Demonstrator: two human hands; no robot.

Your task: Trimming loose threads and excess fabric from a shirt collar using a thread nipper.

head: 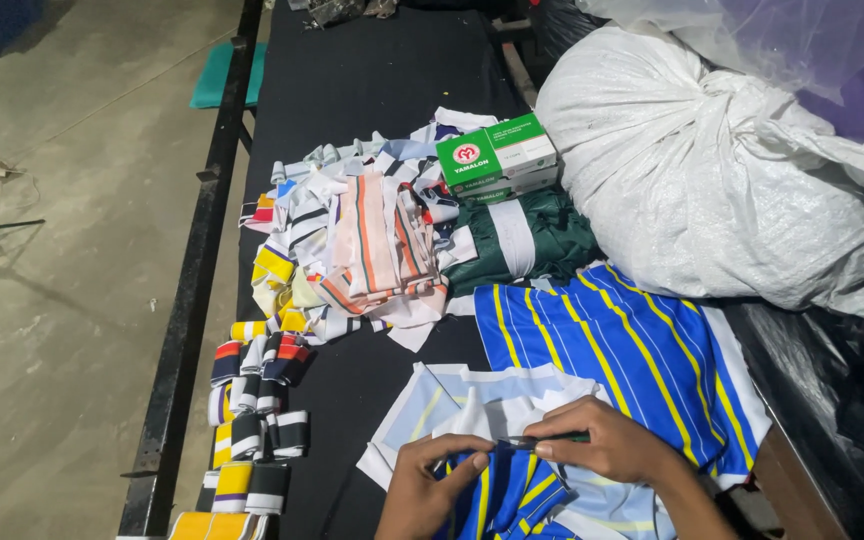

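Observation:
My left hand presses down on a piece of blue fabric with yellow stripes at the near edge of the black table. My right hand pinches a thin dark pen-like tool and rests its tip on the cloth between the two hands. Under the blue piece lie white and pale blue fabric pieces. A larger blue cloth with yellow and white stripes spreads out just beyond my right hand.
A heap of striped fabric strips covers the table's middle, with folded striped bands in rows at the left edge. A green and white box sits on dark green cloth. A big white sack stands at the right.

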